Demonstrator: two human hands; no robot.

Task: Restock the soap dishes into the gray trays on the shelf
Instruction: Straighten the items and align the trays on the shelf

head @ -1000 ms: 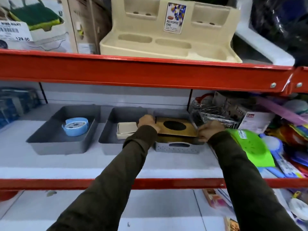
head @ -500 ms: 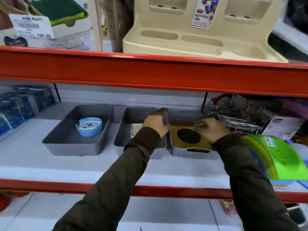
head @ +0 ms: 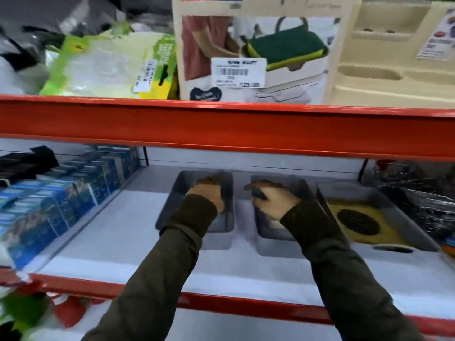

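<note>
Three gray trays stand side by side on the white shelf. My left hand (head: 206,193) reaches into the left tray (head: 172,212), fingers curled at its right wall; whatever lies in it is hidden. My right hand (head: 273,200) sits over the middle tray (head: 278,247), thumb wrapped over its left rim. A sliver of a cream soap dish (head: 273,223) shows under that wrist. The right tray (head: 406,217) holds a wooden soap dish (head: 357,225) with a round black perforated centre, lying flat. The frame is blurred.
Rows of blue boxes (head: 73,193) crowd the shelf's left side, and wire racks (head: 418,193) the right. A red beam (head: 221,124) runs low overhead. Above it stand a sponge-holder carton (head: 253,52) and a cream plastic stand (head: 394,57).
Both hands left the wooden soap dish in the right tray and moved left, onto the left and middle trays. My view swung left as well.
</note>
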